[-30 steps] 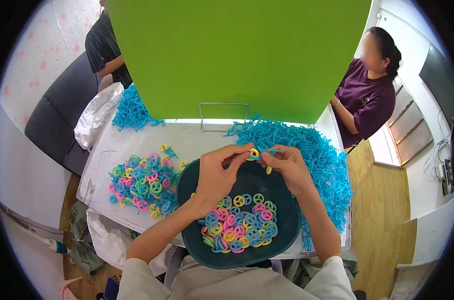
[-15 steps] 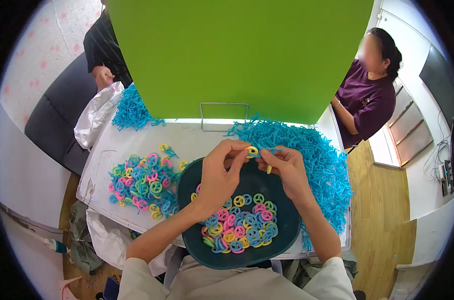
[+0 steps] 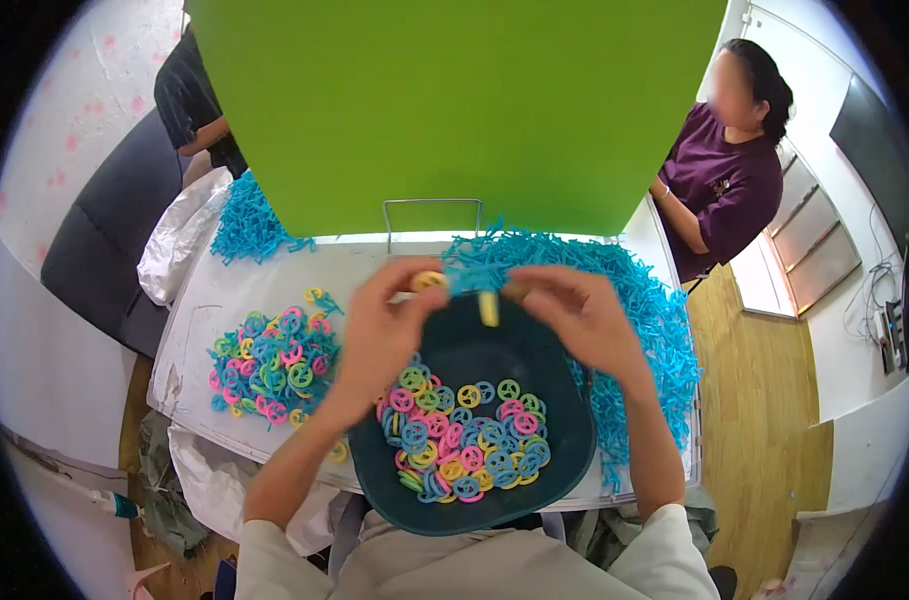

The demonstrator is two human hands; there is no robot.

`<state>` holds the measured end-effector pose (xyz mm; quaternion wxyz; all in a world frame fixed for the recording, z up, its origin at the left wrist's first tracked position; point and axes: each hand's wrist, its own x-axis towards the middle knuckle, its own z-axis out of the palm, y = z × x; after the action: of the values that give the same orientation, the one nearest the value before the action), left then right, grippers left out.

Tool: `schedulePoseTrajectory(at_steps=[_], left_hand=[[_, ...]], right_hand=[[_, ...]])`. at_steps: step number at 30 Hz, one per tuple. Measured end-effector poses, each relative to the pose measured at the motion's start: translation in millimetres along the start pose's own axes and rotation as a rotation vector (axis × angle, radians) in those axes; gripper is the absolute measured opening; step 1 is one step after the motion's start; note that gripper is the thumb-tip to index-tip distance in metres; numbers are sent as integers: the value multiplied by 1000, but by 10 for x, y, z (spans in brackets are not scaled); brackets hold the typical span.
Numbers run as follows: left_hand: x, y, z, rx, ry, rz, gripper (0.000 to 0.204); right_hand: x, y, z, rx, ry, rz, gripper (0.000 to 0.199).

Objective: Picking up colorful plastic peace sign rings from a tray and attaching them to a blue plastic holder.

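My left hand [image 3: 386,315] pinches a small yellow plastic wheel [image 3: 429,282] above the far rim of a dark green basin [image 3: 479,345]. A light blue plastic piece [image 3: 471,279], smeared by motion, stretches from that wheel toward my right hand [image 3: 579,315]. My right fingers are closed at its other end, and their exact hold is partly hidden. Below the blue piece a second yellow wheel [image 3: 488,308] shows edge-on. Loose spoked wheels [image 3: 471,458] in pink, blue, yellow and green lie in the basin, which rests against my lap and the table edge.
Left on the white table [image 3: 199,330] lies a pile of blue pieces with coloured wheels [image 3: 274,365]. Blue plastic pieces heap up at right [image 3: 634,340] and far left [image 3: 249,220]. A green panel [image 3: 454,120] with a wire stand [image 3: 432,203] rises behind. Two people sit beyond it.
My hands have moved apart, the left one shifting left with the yellow wheel. The blue piece now spans the gap between them. The whole view has shifted slightly.
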<state>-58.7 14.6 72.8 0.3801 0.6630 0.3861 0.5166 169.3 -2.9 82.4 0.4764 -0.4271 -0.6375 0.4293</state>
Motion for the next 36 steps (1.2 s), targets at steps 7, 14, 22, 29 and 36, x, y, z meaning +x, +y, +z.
schedulePoseTrajectory(at_steps=[7,14,22,29,36], left_hand=[[-141,34,-1253,761,5,-48,19],[-349,-176,-1427,1140,-39,-76,20],[-254,31,-474,747,-193,83,23],[-472,-525,333,846,-749,175,32],[-460,-554,327,778,-692,196,15]], right_hand=[[9,316,-725,-799,233,59,19],[134,923,-563,-1037,13,-27,27],[224,1061,-456,-1018,72,7,19],[185,1154,-436,-1031,162,-20,14],[216,997,-518,-919,316,73,14]])
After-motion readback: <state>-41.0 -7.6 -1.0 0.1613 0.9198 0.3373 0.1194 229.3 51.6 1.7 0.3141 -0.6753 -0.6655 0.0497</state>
